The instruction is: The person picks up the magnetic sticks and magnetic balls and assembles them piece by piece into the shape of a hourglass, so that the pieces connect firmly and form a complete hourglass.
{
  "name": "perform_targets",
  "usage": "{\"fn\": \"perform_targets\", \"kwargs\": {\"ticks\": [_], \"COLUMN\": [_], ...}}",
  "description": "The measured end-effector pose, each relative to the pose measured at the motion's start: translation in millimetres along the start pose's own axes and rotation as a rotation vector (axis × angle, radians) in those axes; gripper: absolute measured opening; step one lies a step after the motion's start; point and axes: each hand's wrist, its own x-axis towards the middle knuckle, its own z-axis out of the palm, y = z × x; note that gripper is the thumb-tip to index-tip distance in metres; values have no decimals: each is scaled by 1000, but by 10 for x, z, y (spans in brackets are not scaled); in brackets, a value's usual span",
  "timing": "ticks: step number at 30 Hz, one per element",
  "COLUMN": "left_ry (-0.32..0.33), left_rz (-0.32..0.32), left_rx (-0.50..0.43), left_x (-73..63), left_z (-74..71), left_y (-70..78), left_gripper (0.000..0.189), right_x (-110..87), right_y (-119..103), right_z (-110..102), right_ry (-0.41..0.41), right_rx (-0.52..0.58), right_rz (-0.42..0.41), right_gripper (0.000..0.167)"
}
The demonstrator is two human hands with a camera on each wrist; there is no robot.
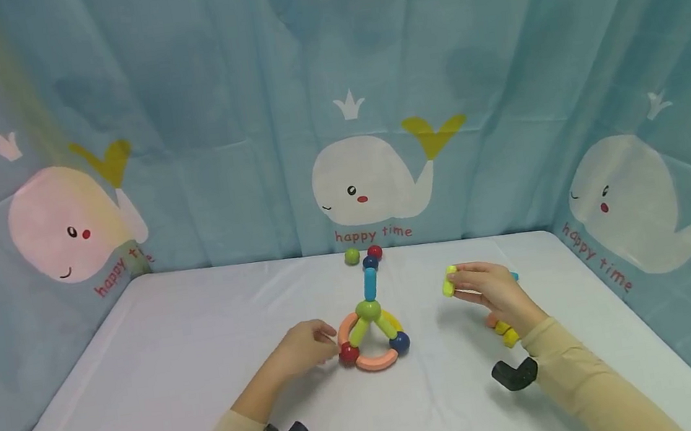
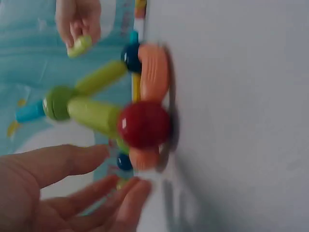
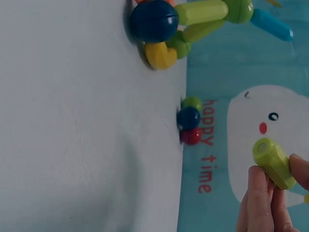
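My right hand (image 1: 492, 291) pinches a yellow-green magnetic stick (image 3: 274, 164) between thumb and fingers, raised above the table. Left of it stands a built magnetic frame. Its base has a red ball (image 2: 145, 124), a dark blue ball (image 1: 399, 343), an orange curved piece (image 1: 377, 362) and a yellow curved piece (image 1: 392, 320). Light green sticks lean up to a green ball (image 1: 368, 310), which carries a blue stick (image 1: 370, 284) pointing up. Beside the red ball is my left hand (image 1: 306, 344), thumb and fingers apart with nothing between them. Whether a fingertip touches the ball, I cannot tell.
Behind the frame, near the table's back edge, lie a loose green ball (image 1: 351, 256), a red ball (image 1: 374, 252) and a dark blue ball (image 1: 370, 262). Yellow pieces (image 1: 509, 336) lie below my right hand, partly hidden. A blue whale-print curtain (image 1: 217, 188) surrounds the white table (image 1: 145, 387).
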Motion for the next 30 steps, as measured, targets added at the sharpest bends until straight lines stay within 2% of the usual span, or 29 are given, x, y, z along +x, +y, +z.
{"fn": "perform_targets", "kwargs": {"ticks": [2,4,7,10,12,16,24,30], "left_ry": [8,-15,-126,-208,-218,-195,-85,3], "left_rz": [33,83,123,119,118,120,120,105], "left_rx": [0,3,-2,-5,-7,8,61,56], "left_x": [166,353,573,678,709,733,680,582], "left_z": [-54,-62,-8,47,70,101,189,198], "left_y": [26,44,43,43,58,105,152,100], "left_gripper": [34,37,42,42,40,37,34,29], "right_x": [14,20,15,-8,-27,-66,-141,-166], "right_y": [-2,8,50,89,93,51,-33,-85], "right_z": [28,67,160,290,382,545,791,901], "right_ry": [13,25,16,-10,-9,17,14,11], "right_rx": [7,21,46,54,43,6,-10,15], "right_rz": [-5,-7,-10,-18,-28,-56,-122,-147], "right_gripper": [58,56,52,49,46,40,35,31]}}
